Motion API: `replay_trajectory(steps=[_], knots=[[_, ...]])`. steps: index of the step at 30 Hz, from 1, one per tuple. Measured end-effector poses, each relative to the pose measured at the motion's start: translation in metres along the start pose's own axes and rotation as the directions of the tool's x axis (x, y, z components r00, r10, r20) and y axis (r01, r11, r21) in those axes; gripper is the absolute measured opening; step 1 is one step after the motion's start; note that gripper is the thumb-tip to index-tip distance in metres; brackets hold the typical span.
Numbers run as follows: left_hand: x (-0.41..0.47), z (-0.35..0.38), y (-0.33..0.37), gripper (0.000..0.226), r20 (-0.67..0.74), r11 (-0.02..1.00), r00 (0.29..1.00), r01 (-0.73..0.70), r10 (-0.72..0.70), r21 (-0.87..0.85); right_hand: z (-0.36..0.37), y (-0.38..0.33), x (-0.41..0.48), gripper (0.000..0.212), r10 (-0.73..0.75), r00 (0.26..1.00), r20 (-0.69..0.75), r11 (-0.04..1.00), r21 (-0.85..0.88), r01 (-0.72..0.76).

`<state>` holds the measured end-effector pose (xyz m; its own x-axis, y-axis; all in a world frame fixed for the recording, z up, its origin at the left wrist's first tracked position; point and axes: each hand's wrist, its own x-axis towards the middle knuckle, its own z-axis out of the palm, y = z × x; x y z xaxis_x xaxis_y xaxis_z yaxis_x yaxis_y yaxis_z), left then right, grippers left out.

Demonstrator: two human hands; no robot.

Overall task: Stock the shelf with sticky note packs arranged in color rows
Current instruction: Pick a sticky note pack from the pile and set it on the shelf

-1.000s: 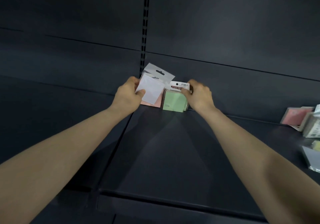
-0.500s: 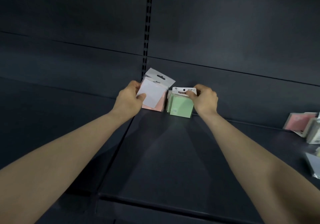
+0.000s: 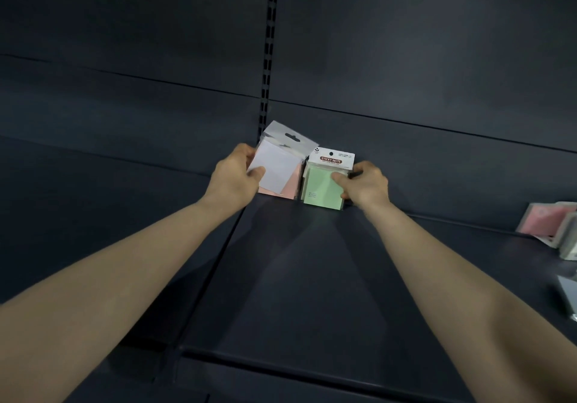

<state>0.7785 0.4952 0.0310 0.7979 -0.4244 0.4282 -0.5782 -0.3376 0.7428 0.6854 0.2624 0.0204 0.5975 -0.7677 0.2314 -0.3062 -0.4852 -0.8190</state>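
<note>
"STICKY NOTE" reads in pale capitals on a red-brown band across the white header card (image 3: 331, 158) of the green pack (image 3: 321, 192); the small print at 3 o'clock of the band is too small to read.

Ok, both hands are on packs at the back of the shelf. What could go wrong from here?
1. The left hand grips the white pack tilted, overlapping the pink pack; set down there, it would likely mix colours in one row or lean crooked.
2. The right hand pinches the green pack, which stands on its edge on the shelf close beside the pink one; on release it might tip forward or nudge its neighbour.
</note>
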Motion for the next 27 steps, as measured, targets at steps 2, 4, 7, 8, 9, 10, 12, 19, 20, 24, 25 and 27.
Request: replay_trajectory(steps=[2,4,7,8,9,10,12,19,20,24,25,27], knots=[[0.0,0.0,-0.001,0.029,0.001,1.0,1.0,0.005,-0.005,0.004,0.002,0.0,0.0,0.036,0.006,1.0,0.008,1.0,0.007,-0.006],[0.001,0.001,-0.001,0.029,0.005,1.0,1.0,0.004,-0.004,0.005,0.003,0.0,-0.001,0.038,-0.009,1.0,0.013,1.0,-0.01,0.009],[0.0,0.002,-0.002,0.029,0.016,1.0,1.0,0.002,-0.002,0.001,0.002,0.002,-0.002,0.041,-0.082,0.997,-0.007,0.994,-0.066,0.082],[0.0,0.002,-0.002,0.029,0.017,1.0,1.0,0.001,-0.001,0.001,0.001,0.002,-0.003,0.043,-0.111,0.994,-0.015,0.99,-0.092,0.109],[0.0,0.002,-0.001,0.029,0.018,1.0,1.0,0.001,-0.001,0.001,-0.001,0.002,-0.004,0.045,-0.141,0.99,-0.026,0.984,-0.117,0.137],[0.0,0.001,-0.001,0.029,0.017,1.0,1.0,0.002,-0.002,0.001,-0.003,0.002,-0.005,0.047,-0.173,0.984,-0.038,0.976,-0.141,0.166],[0.0,-0.001,-0.001,0.028,0.014,1.0,1.0,0.003,-0.003,0.001,-0.008,-0.001,-0.006,0.051,-0.241,0.969,-0.06,0.956,-0.187,0.226],[-0.005,-0.008,0.0,0.018,-0.062,0.997,0.995,-0.07,0.072,0.021,-0.02,-0.015,-0.008,0.043,-0.35,0.937,0.0,0.892,-0.306,0.333],[-0.006,-0.009,0.001,0.017,-0.065,0.997,0.995,-0.075,0.076,0.017,-0.018,-0.015,-0.009,0.04,-0.348,0.937,0.03,0.886,-0.317,0.339],[-0.007,-0.008,0.0,0.017,-0.044,0.998,0.997,-0.062,0.062,0.0,-0.013,-0.012,-0.019,0.034,-0.399,0.917,-0.021,0.872,-0.319,0.372],[-0.008,-0.008,0.001,0.016,-0.043,0.998,0.997,-0.07,0.071,0.003,-0.014,-0.014,-0.021,0.029,-0.41,0.911,-0.049,0.872,-0.312,0.376],[-0.009,-0.007,0.001,0.014,-0.056,0.992,0.991,-0.119,0.121,0.029,-0.016,-0.02,-0.023,0.017,-0.411,0.908,-0.081,0.877,-0.306,0.37]])
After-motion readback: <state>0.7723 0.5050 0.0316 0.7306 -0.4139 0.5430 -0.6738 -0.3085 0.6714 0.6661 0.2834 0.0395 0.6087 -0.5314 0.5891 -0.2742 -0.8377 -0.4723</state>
